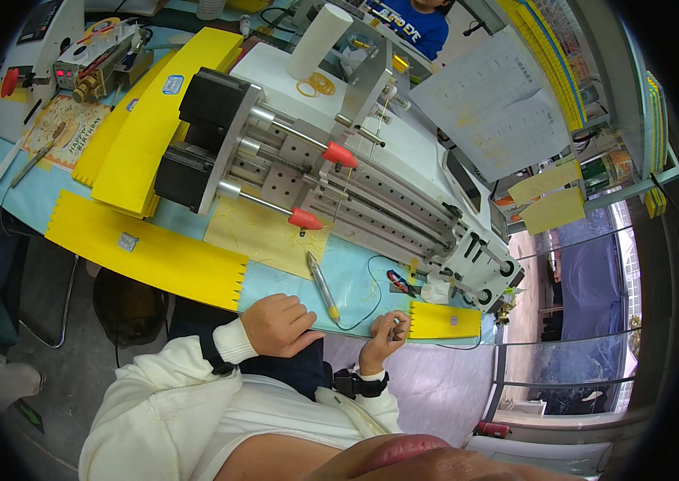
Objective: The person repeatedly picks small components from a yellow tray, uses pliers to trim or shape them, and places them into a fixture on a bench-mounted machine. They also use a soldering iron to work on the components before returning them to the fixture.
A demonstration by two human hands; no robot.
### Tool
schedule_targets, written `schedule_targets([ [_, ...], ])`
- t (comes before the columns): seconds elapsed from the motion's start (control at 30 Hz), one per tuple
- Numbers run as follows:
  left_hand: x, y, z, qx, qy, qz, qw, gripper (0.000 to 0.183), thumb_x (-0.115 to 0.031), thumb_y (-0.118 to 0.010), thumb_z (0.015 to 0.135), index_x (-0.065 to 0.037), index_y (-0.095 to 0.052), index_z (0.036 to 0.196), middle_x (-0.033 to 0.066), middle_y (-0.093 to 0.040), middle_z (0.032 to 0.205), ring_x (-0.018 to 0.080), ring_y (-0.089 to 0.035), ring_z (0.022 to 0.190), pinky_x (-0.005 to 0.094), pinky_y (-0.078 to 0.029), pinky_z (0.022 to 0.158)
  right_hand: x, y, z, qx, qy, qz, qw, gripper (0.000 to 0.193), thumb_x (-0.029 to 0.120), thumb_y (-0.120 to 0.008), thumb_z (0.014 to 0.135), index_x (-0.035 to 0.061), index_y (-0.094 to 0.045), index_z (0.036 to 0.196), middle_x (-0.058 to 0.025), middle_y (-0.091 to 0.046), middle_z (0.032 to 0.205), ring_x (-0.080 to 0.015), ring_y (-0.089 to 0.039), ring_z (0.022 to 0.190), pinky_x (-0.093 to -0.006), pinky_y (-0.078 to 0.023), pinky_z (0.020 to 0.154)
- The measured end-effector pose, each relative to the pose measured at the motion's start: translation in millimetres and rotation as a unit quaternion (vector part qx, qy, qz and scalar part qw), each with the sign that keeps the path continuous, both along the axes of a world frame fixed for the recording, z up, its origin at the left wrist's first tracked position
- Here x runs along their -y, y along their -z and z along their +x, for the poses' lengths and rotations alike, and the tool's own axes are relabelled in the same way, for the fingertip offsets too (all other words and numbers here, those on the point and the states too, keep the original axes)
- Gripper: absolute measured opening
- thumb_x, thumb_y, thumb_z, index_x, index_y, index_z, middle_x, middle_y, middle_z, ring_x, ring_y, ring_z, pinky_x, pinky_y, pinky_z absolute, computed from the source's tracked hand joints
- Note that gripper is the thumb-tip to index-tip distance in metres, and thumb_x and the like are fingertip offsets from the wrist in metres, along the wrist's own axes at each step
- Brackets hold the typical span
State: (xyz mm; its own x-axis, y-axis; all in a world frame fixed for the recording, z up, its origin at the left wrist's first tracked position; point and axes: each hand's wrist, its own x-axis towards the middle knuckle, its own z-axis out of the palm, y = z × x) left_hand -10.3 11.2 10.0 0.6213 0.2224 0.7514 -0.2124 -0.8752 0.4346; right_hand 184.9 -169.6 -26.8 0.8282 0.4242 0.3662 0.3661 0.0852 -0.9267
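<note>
At the table's front edge my left hand [279, 325] is closed, knuckles up and thumb toward the right. Whatever its curled fingers hold, if anything, is hidden. My right hand [379, 345] is closed in a pinch on a small dark object [395, 333], too small to name. Between and beyond the hands lies a grey pen-shaped tool [322, 284] with a yellowish end and a thin cable. Left of my left hand is a long yellow strip [155, 247] with notched ends. A shorter yellow strip [439, 321] lies just right of my right hand.
A metal machine [371, 200] with rails, black motors [209, 104] and red tips [305, 218] fills the table's middle. Small cutters [400, 280] lie before it. More yellow strips [135, 128] are stacked left. Papers [491, 104] hang at right. Another person [415, 24] is across the table.
</note>
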Motion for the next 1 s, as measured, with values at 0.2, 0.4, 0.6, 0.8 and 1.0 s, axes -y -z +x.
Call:
schedule_targets([
  [0.2, -0.3, -0.1, -0.2, -0.003, 0.001, 0.0, 1.0, 0.025, -0.025, -0.079, 0.079, -0.007, -0.061, 0.078, 0.0052, -0.049, 0.064, 0.0228, -0.053, 0.06, 0.033, -0.042, 0.054, -4.3, 2.7, 1.1, 0.04, 0.007, 0.012, 0.999, 0.01, 0.013, -0.053, 0.104, 0.0075, -0.047, 0.099, 0.0056, -0.035, 0.061, -0.0032, -0.028, 0.05, -0.0235, -0.02, 0.048],
  [0.4, -0.6, -0.9, -0.4, -0.003, 0.002, -0.001, 1.0, 0.026, -0.025, -0.079, 0.079, -0.007, -0.06, 0.078, 0.0051, -0.05, 0.064, 0.0225, -0.053, 0.06, 0.033, -0.042, 0.054, -3.9, 2.4, 0.5, 0.039, 0.01, 0.005, 0.999, 0.009, 0.013, -0.053, 0.104, 0.0075, -0.047, 0.1, 0.0056, -0.034, 0.061, -0.0035, -0.028, 0.051, -0.0235, -0.021, 0.049],
  [0.6, -0.9, -1.9, -1.2, -0.003, 0.001, 0.001, 1.0, 0.026, -0.025, -0.079, 0.079, -0.007, -0.06, 0.078, 0.0051, -0.049, 0.064, 0.0224, -0.053, 0.06, 0.0328, -0.041, 0.054, -3.7, 3.1, 0.5, 0.041, 0.007, 0.006, 0.999, 0.009, 0.012, -0.052, 0.104, 0.0075, -0.047, 0.1, 0.0056, -0.034, 0.061, -0.0035, -0.028, 0.051, -0.0234, -0.021, 0.049],
  [0.8, -0.8, -1.7, -1.3, -0.005, 0.002, -0.001, 1.0, 0.026, -0.025, -0.078, 0.08, -0.008, -0.059, 0.077, 0.0053, -0.049, 0.064, 0.0224, -0.053, 0.06, 0.0326, -0.041, 0.054, -3.9, 2.5, 0.5, 0.042, 0.005, 0.005, 0.999, 0.009, 0.012, -0.052, 0.104, 0.0074, -0.047, 0.099, 0.0057, -0.034, 0.061, -0.0036, -0.028, 0.051, -0.0233, -0.021, 0.049],
  [1.0, -0.5, -0.8, -0.9, -0.002, 0.004, -0.004, 1.0, 0.026, -0.025, -0.078, 0.08, -0.008, -0.059, 0.076, 0.0054, -0.049, 0.064, 0.0223, -0.053, 0.059, 0.0327, -0.041, 0.053, -3.9, 2.0, -0.3, 0.043, 0.01, 0.0, 0.999, 0.009, 0.012, -0.052, 0.104, 0.0073, -0.047, 0.099, 0.0056, -0.034, 0.062, -0.0037, -0.028, 0.052, -0.0234, -0.022, 0.049],
])
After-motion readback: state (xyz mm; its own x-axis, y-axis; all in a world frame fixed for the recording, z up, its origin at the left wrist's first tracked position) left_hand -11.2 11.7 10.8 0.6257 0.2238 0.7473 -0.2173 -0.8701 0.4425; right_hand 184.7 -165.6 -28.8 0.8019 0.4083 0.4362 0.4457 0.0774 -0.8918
